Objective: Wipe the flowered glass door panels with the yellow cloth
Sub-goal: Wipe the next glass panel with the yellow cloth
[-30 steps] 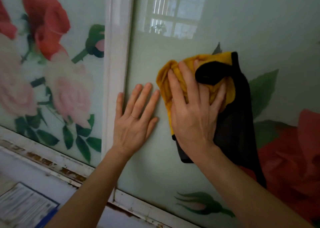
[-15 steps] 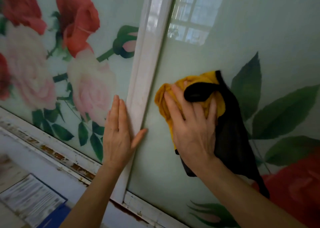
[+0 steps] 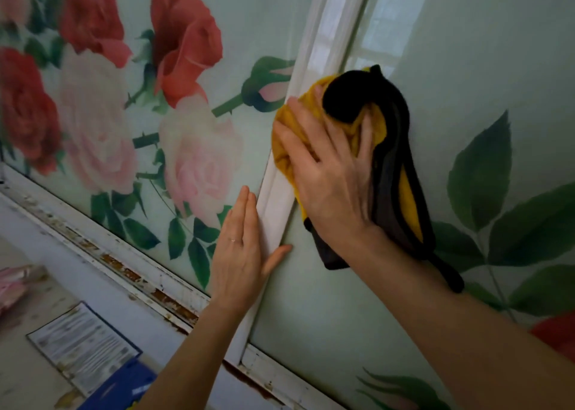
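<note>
Yellow cloth (image 3: 409,198) with black edging, bunched, is pressed on the white frame post (image 3: 323,36) and the left edge of the right glass panel (image 3: 466,51). Its dark tail hangs down past the wrist. Right hand (image 3: 329,185) lies flat over the cloth, fingers spread and fairly straight, pressing rather than gripping; a black fold covers part of the fingers. Left hand (image 3: 239,254) is flat and holds nothing: fingers straight and together on the left rose panel (image 3: 264,11) just beside the post, thumb splayed across the post, tip touching the right panel. Thin ring (image 3: 232,240) on one left finger. Right panel shows green leaves and a window reflection. Bottom rail (image 3: 140,272) is white with rusty patches. Below it: printed paper sheet (image 3: 81,350), blue item (image 3: 121,388) beside it, blurred pink object (image 3: 12,285) at the left edge.
</note>
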A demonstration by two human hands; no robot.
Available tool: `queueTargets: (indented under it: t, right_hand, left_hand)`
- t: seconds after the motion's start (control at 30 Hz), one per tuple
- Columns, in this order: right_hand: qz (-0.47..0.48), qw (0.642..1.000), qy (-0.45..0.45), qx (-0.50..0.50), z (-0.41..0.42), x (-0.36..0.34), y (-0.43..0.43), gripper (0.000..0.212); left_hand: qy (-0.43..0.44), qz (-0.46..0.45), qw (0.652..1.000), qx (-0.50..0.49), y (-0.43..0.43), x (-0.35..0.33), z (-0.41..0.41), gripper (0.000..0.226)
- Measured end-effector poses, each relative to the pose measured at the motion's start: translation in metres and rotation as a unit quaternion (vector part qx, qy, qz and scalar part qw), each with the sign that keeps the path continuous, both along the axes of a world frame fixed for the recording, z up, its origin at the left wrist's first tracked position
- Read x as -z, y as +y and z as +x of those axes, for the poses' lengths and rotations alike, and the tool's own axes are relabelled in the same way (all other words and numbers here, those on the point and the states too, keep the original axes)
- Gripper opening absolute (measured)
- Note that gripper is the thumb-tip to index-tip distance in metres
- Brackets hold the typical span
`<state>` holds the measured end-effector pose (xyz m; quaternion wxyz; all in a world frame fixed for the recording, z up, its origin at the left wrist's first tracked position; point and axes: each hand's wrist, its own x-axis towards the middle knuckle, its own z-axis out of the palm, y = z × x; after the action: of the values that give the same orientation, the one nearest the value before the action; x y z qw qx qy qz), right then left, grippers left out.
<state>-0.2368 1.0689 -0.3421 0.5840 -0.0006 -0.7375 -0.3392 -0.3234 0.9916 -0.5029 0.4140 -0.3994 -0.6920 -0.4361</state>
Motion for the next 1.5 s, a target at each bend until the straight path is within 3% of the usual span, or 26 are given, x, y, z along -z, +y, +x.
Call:
queueTargets:
  t: [0.2, 0.33, 0.43, 0.53, 0.7, 0.83, 1.03, 1.13, 1.27, 1.5]
  right_hand:
    - [0.020, 0.989, -0.119, -0.080, 0.008, 0.051, 0.001, 0.020]
    - [0.055, 0.994, -0.081, -0.058, 0.005, 0.006, 0.001, 0.018]
    - [0.021, 0.999, -0.038, -0.018, 0.003, -0.033, -0.002, 0.017]
    - [-0.025, 1.000, -0.010, -0.005, 0.001, -0.022, -0.006, 0.016]
    - [-0.013, 0.996, -0.073, -0.055, -0.003, 0.015, -0.007, 0.018]
    - [-0.002, 0.994, -0.100, -0.054, -0.002, -0.033, 0.000, 0.019]
    - [-0.001, 0.997, 0.065, 0.027, -0.013, -0.166, 0.001, 0.033]
    - [0.007, 0.997, 0.066, 0.050, -0.008, -0.149, 0.002, 0.035]
    - [0.069, 0.997, -0.006, 0.045, 0.004, -0.107, 0.008, 0.034]
    - [0.068, 0.995, -0.014, 0.076, -0.005, -0.188, 0.009, 0.043]
  left_hand:
    - [0.005, -0.004, 1.000, 0.010, -0.002, -0.006, -0.001, 0.086]
    - [-0.001, 0.000, 1.000, 0.004, -0.003, -0.019, -0.001, 0.089]
    - [-0.008, 0.012, 1.000, -0.001, 0.002, -0.031, -0.001, 0.089]
    - [-0.016, 0.011, 1.000, 0.009, 0.002, -0.038, 0.001, 0.089]
    - [-0.007, 0.014, 0.999, 0.036, -0.004, -0.042, -0.001, 0.086]
    - [0.001, -0.005, 1.000, 0.023, -0.007, -0.054, -0.003, 0.092]
    - [0.045, 0.016, 0.999, 0.000, -0.002, -0.111, -0.010, 0.091]
    - [0.056, 0.021, 0.998, -0.001, 0.001, -0.128, -0.007, 0.090]
    - [0.080, 0.010, 0.997, 0.010, 0.002, -0.134, -0.009, 0.085]
    - [0.110, 0.036, 0.993, -0.002, 0.007, -0.197, -0.010, 0.070]
